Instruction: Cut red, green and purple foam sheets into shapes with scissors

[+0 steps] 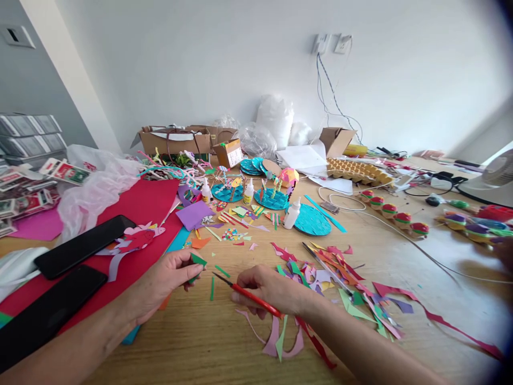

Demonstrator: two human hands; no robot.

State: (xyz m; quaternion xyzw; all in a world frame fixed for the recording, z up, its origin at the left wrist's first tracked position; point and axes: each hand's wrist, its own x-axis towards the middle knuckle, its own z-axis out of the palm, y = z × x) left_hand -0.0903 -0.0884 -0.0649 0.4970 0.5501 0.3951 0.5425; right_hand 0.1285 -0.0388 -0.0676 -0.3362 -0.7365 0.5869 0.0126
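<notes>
Between the thumb and fingers of my left hand (176, 271) is a small piece of green paper (198, 260). My right hand (266, 289) grips red-handled scissors (256, 301), their dark tips pointing left toward the green paper and apart from it. Two thin green paper strips (212, 289) lie on the table between my hands. Under and beside my right wrist are curved scraps of pink, light green and red paper (272, 337). Cut paper fish shapes (138, 239) lie on red sheets (160, 200) to the left.
Two black phones (86, 246) rest on the red sheets. White glue bottles (292, 214) stand beside blue-painted discs (312, 219). A heap of colourful scraps (320, 272) with a pen covers the right. Egg trays (360, 172), cardboard boxes (176, 141) and a white cable (401, 230) lie farther back.
</notes>
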